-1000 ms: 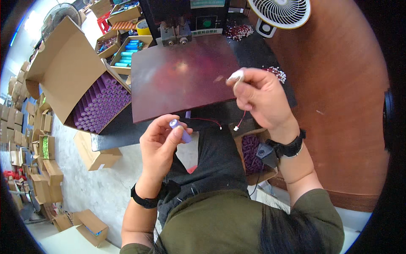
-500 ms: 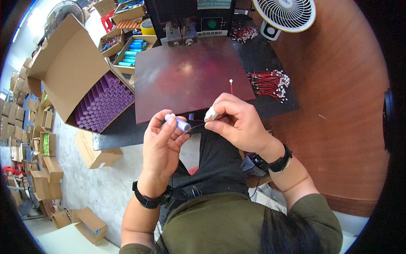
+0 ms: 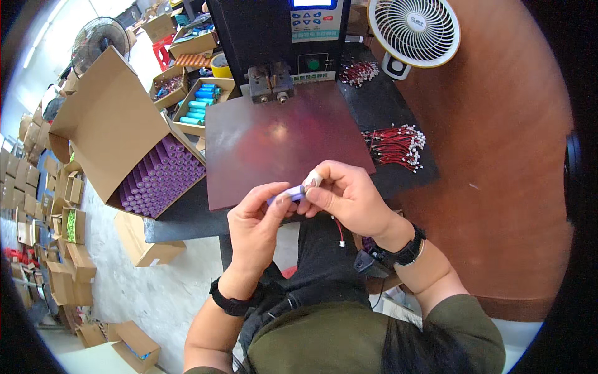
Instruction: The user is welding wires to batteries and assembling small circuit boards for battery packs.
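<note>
My left hand (image 3: 254, 218) pinches a purple cylindrical battery cell (image 3: 296, 192) between thumb and fingers, above the near edge of the dark red work mat. My right hand (image 3: 349, 198) is closed at the cell's right end, a white covering (image 3: 313, 180) showing on one fingertip. From beneath that hand hangs a thin red wire lead (image 3: 340, 230) with a small white connector at its tip. The lead's upper end, and where it meets the cell, are hidden by my fingers.
Left of the mat (image 3: 237, 149), an open carton (image 3: 103, 106) holds many purple cells. Red wire leads (image 3: 398, 146) lie in a bundle at right. Beyond the mat stands a black machine (image 3: 252, 37) with metal electrode blocks; a white fan (image 3: 416, 31) is at the far right.
My hands have come together, the right one closing up to the cell's end. The lead's white connector has swung from above my right hand to below it. The whole view has shifted slightly.
</note>
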Demonstrator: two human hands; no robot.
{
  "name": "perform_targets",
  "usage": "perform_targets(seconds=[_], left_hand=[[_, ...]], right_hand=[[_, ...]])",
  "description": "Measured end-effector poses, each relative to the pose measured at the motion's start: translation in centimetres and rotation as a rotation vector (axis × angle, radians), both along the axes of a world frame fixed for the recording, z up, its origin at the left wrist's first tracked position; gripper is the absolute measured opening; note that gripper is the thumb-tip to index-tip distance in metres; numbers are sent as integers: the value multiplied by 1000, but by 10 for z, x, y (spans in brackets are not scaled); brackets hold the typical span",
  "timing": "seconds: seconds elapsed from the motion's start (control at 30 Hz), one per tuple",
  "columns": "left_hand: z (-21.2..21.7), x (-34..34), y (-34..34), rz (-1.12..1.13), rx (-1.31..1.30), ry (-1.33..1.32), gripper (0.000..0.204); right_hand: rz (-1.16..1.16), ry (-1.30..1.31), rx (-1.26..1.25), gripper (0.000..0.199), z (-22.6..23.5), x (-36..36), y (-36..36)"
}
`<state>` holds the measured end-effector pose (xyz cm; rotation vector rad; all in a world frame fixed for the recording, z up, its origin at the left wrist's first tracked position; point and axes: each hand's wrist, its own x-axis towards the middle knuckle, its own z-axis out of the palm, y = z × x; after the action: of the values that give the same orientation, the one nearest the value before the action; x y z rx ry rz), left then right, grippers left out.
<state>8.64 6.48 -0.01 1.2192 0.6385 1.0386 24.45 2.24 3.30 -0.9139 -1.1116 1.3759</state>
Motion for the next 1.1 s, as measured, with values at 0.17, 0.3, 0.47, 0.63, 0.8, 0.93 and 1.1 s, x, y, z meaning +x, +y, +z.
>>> perform_targets(seconds=[0.17,0.3,0.47,0.63,0.8,0.93,1.1], left_hand=[[24,4,21,-24,580,492,20],[19,9,53,93,584,445,20],[16,33,89,52,186,400,20],[8,47,102,239,390,634,18],[2,49,98,383,559,781,18],[1,57,88,362,544,689,17],[2,52,89,347,534,679,19]], right_hand=[[-43,-140,-25,9,5,15,9],[-206,-310,131,9,41,42,31],[-151,-618,103,13,33,73,82],[-97,-276,-191,14,1,64,118],[-168,-70,-164,14,7,48,105],[-208,-75,-225,10,4,57,95],[-207,-71,-202,8,-2,53,99]])
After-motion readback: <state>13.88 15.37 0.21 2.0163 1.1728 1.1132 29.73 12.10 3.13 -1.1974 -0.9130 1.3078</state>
